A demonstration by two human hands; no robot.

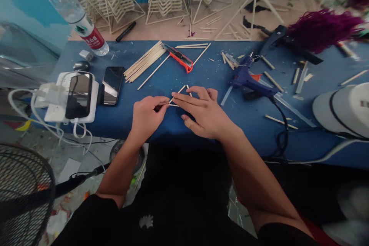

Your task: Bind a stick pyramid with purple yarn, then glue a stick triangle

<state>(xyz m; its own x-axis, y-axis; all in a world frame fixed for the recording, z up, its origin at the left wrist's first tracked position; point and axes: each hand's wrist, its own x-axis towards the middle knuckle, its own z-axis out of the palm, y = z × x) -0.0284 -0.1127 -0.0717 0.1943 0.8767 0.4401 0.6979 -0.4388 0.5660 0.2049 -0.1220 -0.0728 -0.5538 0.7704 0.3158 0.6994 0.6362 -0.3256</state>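
Observation:
Near the table's front edge, several short thin wooden sticks (181,89) meet at angles like a small triangle. My left hand (148,115) is closed, with thumb and forefinger pinching the sticks at their left corner. From the right, my right hand (203,113) lies over them, fingers stretched out and apart, fingertips touching a stick close to the left thumb. Its palm hides part of the sticks. Beyond the hands are a bundle of longer wooden sticks (145,61) and an orange utility knife (181,59). A blue glue gun (245,75) rests to the right.
On the left are a water bottle (89,32), a dark phone (112,84) and another phone (79,96) on a white power strip (53,109). Stick structures (167,2) line the back. Purple yarn (319,30) and a white cylindrical container (343,109) stand right; a fan (23,192) is lower left.

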